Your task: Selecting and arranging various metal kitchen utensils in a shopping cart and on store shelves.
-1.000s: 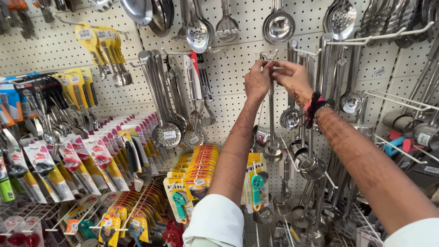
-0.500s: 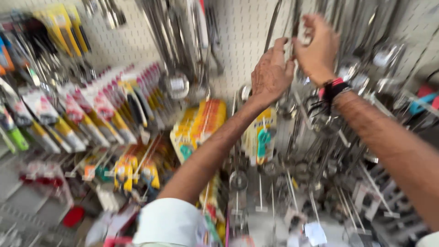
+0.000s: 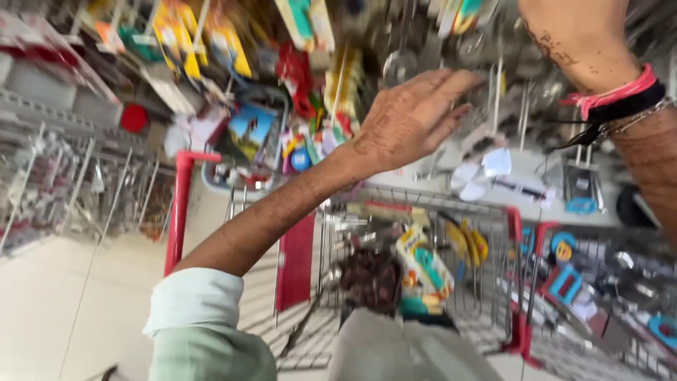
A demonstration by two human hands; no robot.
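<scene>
Yellow packets (image 3: 185,39) hang top left, a yellow-teal pack (image 3: 423,271) lies in the cart (image 3: 493,212). Left hand (image 3: 409,120) open, fingers apart; right hand (image 3: 575,32) cut off, fingers unseen. All blurred.

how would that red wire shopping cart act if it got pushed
The shopping cart looks like a stiff wire frame, so it probably would not flex. Few packets lie in it, so it is likely light to shove, though loose items may slide. Its wheels are not visible.

Wire shopping cart (image 3: 493,212) with red trim, packaged goods (image 3: 423,271) inside, seemingly toys.
</scene>
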